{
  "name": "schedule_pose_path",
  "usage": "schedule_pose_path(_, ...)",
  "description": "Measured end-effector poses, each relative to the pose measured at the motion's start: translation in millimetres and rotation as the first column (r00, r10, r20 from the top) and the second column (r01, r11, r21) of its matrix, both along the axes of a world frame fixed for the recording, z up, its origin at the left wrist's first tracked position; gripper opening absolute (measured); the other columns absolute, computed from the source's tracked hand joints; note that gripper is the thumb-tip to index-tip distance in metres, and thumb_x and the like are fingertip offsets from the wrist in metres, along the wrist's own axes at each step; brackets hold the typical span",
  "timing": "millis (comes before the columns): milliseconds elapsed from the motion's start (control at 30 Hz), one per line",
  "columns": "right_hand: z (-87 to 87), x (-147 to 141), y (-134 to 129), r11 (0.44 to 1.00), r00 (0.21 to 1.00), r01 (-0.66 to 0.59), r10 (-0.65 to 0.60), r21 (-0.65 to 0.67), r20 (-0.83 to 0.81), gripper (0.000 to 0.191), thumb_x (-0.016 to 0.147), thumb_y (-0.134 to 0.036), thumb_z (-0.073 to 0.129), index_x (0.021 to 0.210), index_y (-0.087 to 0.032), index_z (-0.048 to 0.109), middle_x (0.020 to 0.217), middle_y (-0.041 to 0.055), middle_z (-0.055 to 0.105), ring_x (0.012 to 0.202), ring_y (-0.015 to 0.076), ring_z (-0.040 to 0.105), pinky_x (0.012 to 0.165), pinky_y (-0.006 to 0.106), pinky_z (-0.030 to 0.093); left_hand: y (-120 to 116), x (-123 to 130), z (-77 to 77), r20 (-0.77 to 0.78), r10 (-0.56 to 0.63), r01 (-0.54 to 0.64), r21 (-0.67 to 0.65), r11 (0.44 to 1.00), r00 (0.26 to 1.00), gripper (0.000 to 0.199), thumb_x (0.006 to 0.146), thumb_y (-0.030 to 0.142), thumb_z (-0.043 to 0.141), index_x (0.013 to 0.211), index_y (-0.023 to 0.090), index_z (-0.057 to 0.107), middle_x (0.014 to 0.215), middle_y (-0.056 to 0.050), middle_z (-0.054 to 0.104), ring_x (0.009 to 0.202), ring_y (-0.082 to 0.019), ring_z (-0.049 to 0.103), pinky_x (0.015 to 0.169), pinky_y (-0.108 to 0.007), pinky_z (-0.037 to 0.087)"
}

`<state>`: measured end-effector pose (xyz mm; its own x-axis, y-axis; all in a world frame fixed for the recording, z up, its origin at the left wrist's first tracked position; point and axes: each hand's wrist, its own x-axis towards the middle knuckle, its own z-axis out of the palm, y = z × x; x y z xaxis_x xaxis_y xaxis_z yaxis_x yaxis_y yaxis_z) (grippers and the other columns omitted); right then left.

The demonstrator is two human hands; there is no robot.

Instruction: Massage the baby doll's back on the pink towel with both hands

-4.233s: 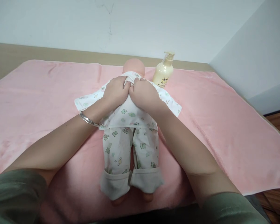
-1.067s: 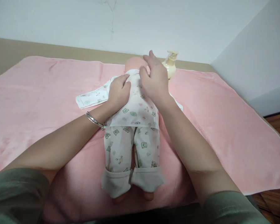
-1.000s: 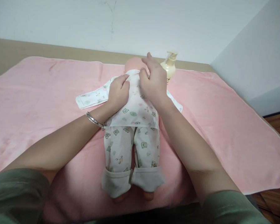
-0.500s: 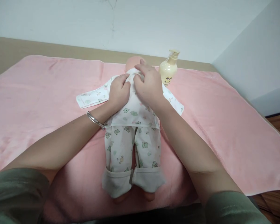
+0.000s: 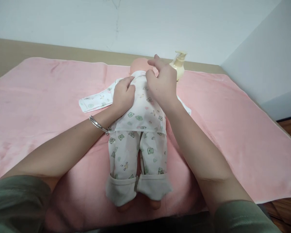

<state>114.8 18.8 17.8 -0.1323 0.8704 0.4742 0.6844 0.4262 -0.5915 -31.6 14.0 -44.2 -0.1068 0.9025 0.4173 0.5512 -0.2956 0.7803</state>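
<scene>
A doll (image 5: 138, 66) lies on a pink blanket, its head toward the wall and its feet toward me. It wears a white printed top (image 5: 140, 110) and matching trousers (image 5: 126, 152) with folded cuffs. My left hand (image 5: 124, 95) rests on the left side of the top near the shoulder, fingers spread against the cloth. Over the right shoulder, my right hand (image 5: 163, 82) is raised a little, fingers apart and holding nothing. It hides part of the right sleeve and part of a pump bottle.
The pump bottle (image 5: 180, 66) stands at the back, just right of the doll's head. The pink blanket (image 5: 232, 129) covers most of the tan surface (image 5: 12, 50). A white wall (image 5: 63, 26) runs behind it.
My right hand has moved right and slightly up off the doll's chest, uncovering more of the top and hiding more of the bottle. My left hand has stayed in place.
</scene>
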Motion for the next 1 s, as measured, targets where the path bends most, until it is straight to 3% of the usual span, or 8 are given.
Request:
schedule_pose_path(133, -20.5, -9.3, 5.3, 0.997, 0.992, 0.071, -0.072, 0.015, 0.106, 0.045, 0.097, -0.018, 0.043, 0.136, -0.016, 0.064, 0.173, 0.0102, 0.039, 0.166, 0.0317, 0.029, 0.136, 0.054, 0.034, 1.5, -0.8, -0.9, -0.007, -0.001, 0.001, 0.006, 1.000, 1.000, 0.043, 0.086, 0.018, 0.043, 0.114, 0.022, 0.076, 0.127, -0.005, 0.077, 0.125, -0.027, 0.066, 0.118, -0.044, 0.053)
schedule_pose_path(233, -33.3, -14.3, 9.4, 0.998, 0.979, -0.024, 0.036, -0.066, 0.201, 0.040, 0.097, -0.020, 0.045, 0.131, -0.017, 0.064, 0.161, 0.0139, 0.053, 0.162, 0.0355, 0.036, 0.135, 0.066, 0.028, 2.6, -1.7, -2.1, -0.013, -0.004, 0.004, 0.004, 1.000, 1.000, 0.043, 0.087, 0.020, 0.044, 0.116, 0.022, 0.075, 0.130, -0.005, 0.076, 0.126, -0.027, 0.066, 0.121, -0.045, 0.051)
schedule_pose_path(367, -28.4, -13.4, 6.7, 0.992, 0.986, -0.055, 0.072, -0.115, 0.153, 0.045, 0.095, -0.021, 0.045, 0.135, -0.015, 0.065, 0.159, 0.0143, 0.056, 0.157, 0.0339, 0.045, 0.133, 0.059, 0.037, 2.1, -1.8, -2.5, -0.009, -0.009, 0.009, 0.004, 1.000, 1.000, 0.043, 0.087, 0.020, 0.043, 0.117, 0.022, 0.075, 0.131, -0.005, 0.076, 0.126, -0.026, 0.067, 0.120, -0.045, 0.052)
schedule_pose_path(467, -11.8, -11.3, -3.5, 0.999, 0.994, -0.024, 0.028, -0.042, 0.102, 0.053, 0.096, -0.023, 0.040, 0.145, -0.017, 0.059, 0.168, 0.0095, 0.046, 0.162, 0.0320, 0.038, 0.135, 0.054, 0.036, 1.4, -1.2, -2.2, 0.017, -0.003, 0.003, 0.005, 1.000, 1.000, 0.043, 0.086, 0.019, 0.044, 0.115, 0.025, 0.076, 0.132, -0.004, 0.076, 0.127, -0.027, 0.066, 0.121, -0.045, 0.052)
schedule_pose_path(600, 1.9, -10.1, -13.2, 0.998, 0.995, 0.036, -0.041, 0.055, 0.090, 0.056, 0.098, -0.023, 0.034, 0.150, -0.024, 0.053, 0.174, 0.0023, 0.035, 0.168, 0.0316, 0.024, 0.135, 0.058, 0.035, 2.1, -1.0, -2.6, 0.029, -0.017, 0.016, 0.018, 1.000, 0.999, 0.041, 0.085, 0.019, 0.046, 0.111, 0.026, 0.077, 0.129, -0.003, 0.077, 0.128, -0.029, 0.066, 0.120, -0.047, 0.053)
schedule_pose_path(700, -5.8, -10.3, -8.7, 0.999, 0.989, 0.037, -0.039, 0.012, 0.143, 0.053, 0.097, -0.022, 0.037, 0.146, -0.021, 0.057, 0.174, 0.0060, 0.036, 0.166, 0.0325, 0.029, 0.135, 0.057, 0.034, 3.9, -1.5, -3.9, 0.019, -0.015, 0.014, 0.028, 0.999, 1.000, 0.042, 0.085, 0.019, 0.046, 0.112, 0.026, 0.077, 0.127, -0.003, 0.078, 0.128, -0.028, 0.066, 0.120, -0.047, 0.053)
schedule_pose_path(833, -27.4, -13.0, 2.1, 0.989, 0.965, -0.073, 0.103, -0.130, 0.240, 0.045, 0.096, -0.022, 0.043, 0.136, -0.017, 0.064, 0.164, 0.0141, 0.053, 0.158, 0.0344, 0.043, 0.134, 0.064, 0.031, 5.8, -2.3, -5.0, 0.012, 0.012, -0.012, 0.015, 1.000, 1.000, 0.044, 0.084, 0.020, 0.046, 0.116, 0.025, 0.076, 0.130, -0.004, 0.077, 0.127, -0.027, 0.066, 0.122, -0.047, 0.051)
schedule_pose_path(1000, -36.4, -16.5, 2.6, 0.991, 0.961, -0.067, 0.095, -0.117, 0.261, 0.049, 0.098, -0.020, 0.040, 0.140, -0.013, 0.063, 0.163, 0.0169, 0.053, 0.159, 0.0337, 0.042, 0.134, 0.066, 0.026, 4.4, -2.3, -3.8, 0.006, -0.002, 0.002, -0.001, 1.000, 1.000, 0.046, 0.086, 0.021, 0.044, 0.119, 0.022, 0.076, 0.134, -0.005, 0.076, 0.128, -0.027, 0.066, 0.123, -0.047, 0.050)
